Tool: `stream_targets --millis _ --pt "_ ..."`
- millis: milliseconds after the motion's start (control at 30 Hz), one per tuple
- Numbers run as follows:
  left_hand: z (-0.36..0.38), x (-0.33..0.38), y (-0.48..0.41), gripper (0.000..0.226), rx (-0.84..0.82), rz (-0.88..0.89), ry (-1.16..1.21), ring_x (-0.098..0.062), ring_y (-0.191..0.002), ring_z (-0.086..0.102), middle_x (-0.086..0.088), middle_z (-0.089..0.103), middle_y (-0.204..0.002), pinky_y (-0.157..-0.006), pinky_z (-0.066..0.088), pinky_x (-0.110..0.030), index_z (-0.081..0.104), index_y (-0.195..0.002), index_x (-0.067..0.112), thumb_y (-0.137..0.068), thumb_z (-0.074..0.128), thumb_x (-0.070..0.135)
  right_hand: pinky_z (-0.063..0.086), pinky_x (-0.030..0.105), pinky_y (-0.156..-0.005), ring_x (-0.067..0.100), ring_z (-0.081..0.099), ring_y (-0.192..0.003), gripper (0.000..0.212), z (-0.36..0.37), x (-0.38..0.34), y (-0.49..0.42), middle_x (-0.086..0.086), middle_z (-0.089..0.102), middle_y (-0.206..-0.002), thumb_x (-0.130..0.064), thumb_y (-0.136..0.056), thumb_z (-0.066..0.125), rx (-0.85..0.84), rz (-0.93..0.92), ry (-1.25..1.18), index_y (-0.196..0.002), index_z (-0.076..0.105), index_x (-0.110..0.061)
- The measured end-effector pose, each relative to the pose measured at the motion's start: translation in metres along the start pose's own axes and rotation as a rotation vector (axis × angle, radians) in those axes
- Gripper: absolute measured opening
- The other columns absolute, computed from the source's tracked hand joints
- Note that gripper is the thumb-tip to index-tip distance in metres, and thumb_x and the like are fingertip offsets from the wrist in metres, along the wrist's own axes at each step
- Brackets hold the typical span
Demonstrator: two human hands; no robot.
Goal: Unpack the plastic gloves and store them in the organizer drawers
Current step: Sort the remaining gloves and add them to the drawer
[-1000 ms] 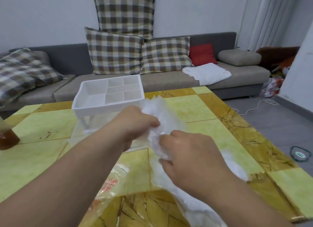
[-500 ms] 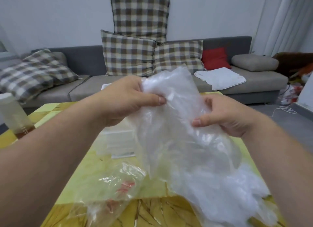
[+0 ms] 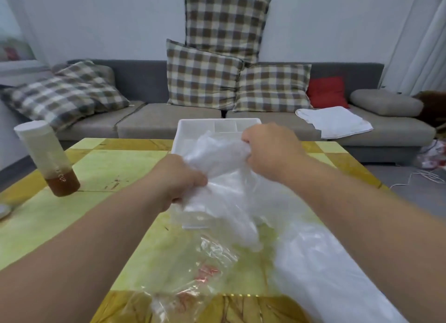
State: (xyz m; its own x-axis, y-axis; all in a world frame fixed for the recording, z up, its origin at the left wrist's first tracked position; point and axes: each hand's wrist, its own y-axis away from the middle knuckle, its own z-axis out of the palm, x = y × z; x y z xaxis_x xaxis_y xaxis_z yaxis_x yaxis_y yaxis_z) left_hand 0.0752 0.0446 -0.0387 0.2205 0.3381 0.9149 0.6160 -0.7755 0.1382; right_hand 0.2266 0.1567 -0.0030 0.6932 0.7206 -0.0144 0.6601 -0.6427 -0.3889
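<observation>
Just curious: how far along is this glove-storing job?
Done: the clear red-printed plastic packet lies aside, apparently emptied. In hand: the left grip and right grip hold a translucent plastic glove wad at the white plastic compartment organizer. Left: a loose glove heap awaits storing.

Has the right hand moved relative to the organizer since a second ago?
Yes. The right hand has gone forward, from in front of the white organizer to over its top tray, gripping the plastic gloves.

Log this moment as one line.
left hand: grips plastic gloves | right hand: grips plastic gloves | plastic gloves: held at organizer
</observation>
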Motion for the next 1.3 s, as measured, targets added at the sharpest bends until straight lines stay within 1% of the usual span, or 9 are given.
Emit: stream_targets --millis 133,267,433,667,800,933,1133,1233,1300 --pt "0.004 -0.014 -0.016 0.019 0.142 0.023 -0.074 -0.028 -0.061 0.057 -0.014 0.060 -0.076 -0.049 0.041 -0.025 0.065 -0.088 -0.002 -0.073 0.075 0.002 0.030 0.033 -0.065 0.028 0.054 -0.083 0.027 0.028 -0.007 0.012 0.000 0.055 -0.090 -0.007 -0.074 0.066 0.200 0.017 0.114 -0.098 0.059 -0.019" --pt "0.009 -0.016 -0.024 0.010 0.213 0.030 -0.177 -0.031 -0.063 0.055 -0.014 0.059 -0.076 -0.052 0.042 -0.030 0.061 -0.083 0.001 -0.077 0.069 0.005 0.039 0.036 -0.072 0.027 0.052 -0.089 0.030 0.032 -0.008 0.041 0.002 0.059 -0.099 0.000 -0.068 0.066 0.474 -0.035 -0.016 -0.095 0.069 -0.013" --pt "0.014 -0.017 -0.029 0.008 0.147 0.029 -0.162 -0.043 -0.071 0.069 -0.021 0.061 -0.071 -0.063 0.060 -0.055 0.061 -0.073 -0.003 -0.069 0.063 0.004 0.050 0.038 -0.071 0.025 0.057 -0.078 0.022 0.048 -0.008 0.039 -0.001 0.062 -0.077 -0.015 -0.092 0.049 -0.218 0.018 -0.309 -0.076 0.064 -0.015" --pt "0.009 -0.009 -0.024 0.013 0.162 0.132 -0.738 -0.022 -0.054 0.047 -0.005 0.051 -0.064 -0.045 0.031 -0.023 0.050 -0.067 0.011 -0.076 0.057 0.005 0.036 0.029 -0.060 0.022 0.050 -0.077 0.037 0.051 -0.018 0.016 -0.006 0.045 -0.066 -0.020 -0.098 0.050 -0.564 -0.121 -0.111 -0.063 0.040 -0.024" --pt "0.010 -0.006 -0.015 0.011 0.228 0.203 -1.019 -0.018 -0.059 0.048 0.000 0.054 -0.074 -0.052 0.035 -0.026 0.047 -0.075 0.018 -0.080 0.054 0.010 0.033 0.030 -0.063 0.024 0.051 -0.090 0.015 0.050 -0.018 0.007 -0.003 0.055 -0.089 -0.010 -0.099 0.047 -0.606 -0.223 -0.023 -0.088 0.057 -0.013" --pt "0.003 -0.007 -0.010 0.018 0.270 0.218 -1.180 -0.016 -0.056 0.043 0.001 0.048 -0.074 -0.046 0.028 -0.025 0.041 -0.076 0.019 -0.081 0.054 0.009 0.038 0.026 -0.072 0.019 0.051 -0.094 0.029 0.051 -0.010 0.005 -0.010 0.057 -0.098 -0.008 -0.098 0.047 -0.662 -0.164 -0.254 -0.098 0.066 -0.029" --pt "-0.005 0.001 0.010 0.021 0.412 0.549 -1.033 -0.023 -0.079 0.058 0.005 0.062 -0.088 -0.060 0.049 -0.035 0.059 -0.096 0.022 -0.081 0.072 0.028 0.043 0.027 -0.086 0.020 0.054 -0.109 0.042 0.056 -0.003 0.003 -0.007 0.059 -0.125 -0.005 -0.094 0.047 -0.686 -0.148 -0.240 -0.121 0.065 -0.031" --pt "-0.002 0.008 0.031 0.008 0.199 0.854 -0.856 -0.014 -0.084 0.059 0.012 0.065 -0.090 -0.071 0.051 -0.034 0.068 -0.093 0.029 -0.086 0.072 0.028 0.039 0.027 -0.083 0.017 0.048 -0.099 0.040 0.054 -0.005 0.003 -0.004 0.057 -0.131 -0.005 -0.097 0.042 -0.672 -0.203 -0.178 -0.124 0.063 -0.025" --pt "0.005 0.002 0.037 0.013 -0.035 0.783 -0.851 -0.010 -0.085 0.061 0.013 0.070 -0.093 -0.076 0.051 -0.033 0.074 -0.097 0.031 -0.095 0.061 0.030 0.040 0.027 -0.084 0.020 0.050 -0.104 0.047 0.051 -0.005 0.004 -0.004 0.055 -0.136 -0.002 -0.096 0.039 -0.678 -0.207 -0.180 -0.128 0.062 -0.027"
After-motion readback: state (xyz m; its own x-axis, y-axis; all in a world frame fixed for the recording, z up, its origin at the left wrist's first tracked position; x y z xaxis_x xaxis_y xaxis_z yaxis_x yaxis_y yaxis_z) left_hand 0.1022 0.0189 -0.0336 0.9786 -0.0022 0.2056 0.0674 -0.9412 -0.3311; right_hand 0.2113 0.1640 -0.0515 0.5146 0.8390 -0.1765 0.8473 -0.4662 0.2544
